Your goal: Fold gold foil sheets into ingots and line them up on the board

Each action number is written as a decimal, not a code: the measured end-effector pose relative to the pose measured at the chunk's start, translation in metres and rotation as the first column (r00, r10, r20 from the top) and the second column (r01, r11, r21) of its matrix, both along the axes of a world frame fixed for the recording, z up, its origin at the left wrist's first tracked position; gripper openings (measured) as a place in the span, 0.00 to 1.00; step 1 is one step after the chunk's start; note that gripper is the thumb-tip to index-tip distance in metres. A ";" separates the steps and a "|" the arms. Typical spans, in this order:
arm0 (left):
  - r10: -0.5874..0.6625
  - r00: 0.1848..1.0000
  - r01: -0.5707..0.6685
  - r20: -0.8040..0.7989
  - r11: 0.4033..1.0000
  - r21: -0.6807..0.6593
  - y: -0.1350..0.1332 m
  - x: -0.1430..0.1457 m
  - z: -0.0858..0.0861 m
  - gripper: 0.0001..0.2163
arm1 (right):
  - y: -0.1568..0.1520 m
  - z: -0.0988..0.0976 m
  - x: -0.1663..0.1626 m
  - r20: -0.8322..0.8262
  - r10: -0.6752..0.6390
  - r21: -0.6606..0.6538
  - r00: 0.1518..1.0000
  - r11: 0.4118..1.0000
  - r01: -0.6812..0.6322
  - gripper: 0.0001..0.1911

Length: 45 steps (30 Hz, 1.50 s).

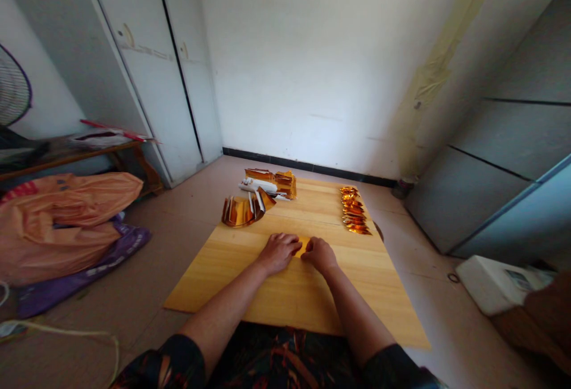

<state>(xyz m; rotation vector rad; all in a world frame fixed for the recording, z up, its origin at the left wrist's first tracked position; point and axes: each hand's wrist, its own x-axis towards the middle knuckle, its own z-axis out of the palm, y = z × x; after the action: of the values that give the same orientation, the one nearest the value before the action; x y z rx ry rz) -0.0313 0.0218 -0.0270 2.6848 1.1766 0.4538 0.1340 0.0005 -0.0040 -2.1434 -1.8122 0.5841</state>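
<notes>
My left hand point(278, 251) and my right hand point(319, 254) rest close together on a low wooden table point(294, 294). Both have their fingers curled and pressed onto a small piece of gold paper point(301, 247) lying between them on the wood. Most of the paper is hidden under the fingers. A row of folded gold paper pieces point(354, 210) lies at the far right of the table. A curled stack of gold sheets point(243, 209) sits at the far left, and a bundle of gold and white paper point(269, 182) lies at the back edge.
An orange plastic bag point(62, 216) on a purple bag lies on the floor to the left. White cupboard doors point(147, 74) and a fan point(13, 88) stand at the left, a white box point(495, 282) on the floor at the right. A wall is behind the table.
</notes>
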 end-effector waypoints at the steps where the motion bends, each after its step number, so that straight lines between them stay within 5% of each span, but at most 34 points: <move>1: -0.002 1.000 0.002 0.007 1.000 0.007 0.000 0.000 -0.001 0.13 | 0.001 -0.002 0.003 -0.012 0.000 0.000 1.000 1.000 0.000 0.06; 15: -0.006 0.999 0.006 0.042 1.000 -0.007 0.002 0.000 0.000 0.15 | -0.005 -0.012 0.041 -0.122 -0.049 0.013 0.991 0.999 0.051 0.08; 34: -0.042 0.999 0.043 0.008 0.998 -0.051 0.009 -0.004 -0.001 0.17 | -0.012 -0.008 0.042 -0.103 -0.001 0.078 0.995 0.997 0.009 0.09; 38: -0.016 0.999 0.018 0.033 0.998 -0.058 0.010 -0.004 -0.004 0.15 | -0.022 -0.008 0.037 -0.046 0.114 0.208 0.992 0.973 -0.102 0.10; 45: -0.003 0.998 0.008 0.069 0.997 -0.079 0.009 -0.004 -0.004 0.20 | -0.030 -0.008 0.032 0.180 0.246 0.212 0.952 0.936 -0.282 0.08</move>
<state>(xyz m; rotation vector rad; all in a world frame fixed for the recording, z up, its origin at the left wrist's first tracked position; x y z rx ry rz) -0.0355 0.0310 -0.0314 2.5833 1.1436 0.4836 0.1663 -0.0298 -0.0118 -1.8450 -2.1520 0.2474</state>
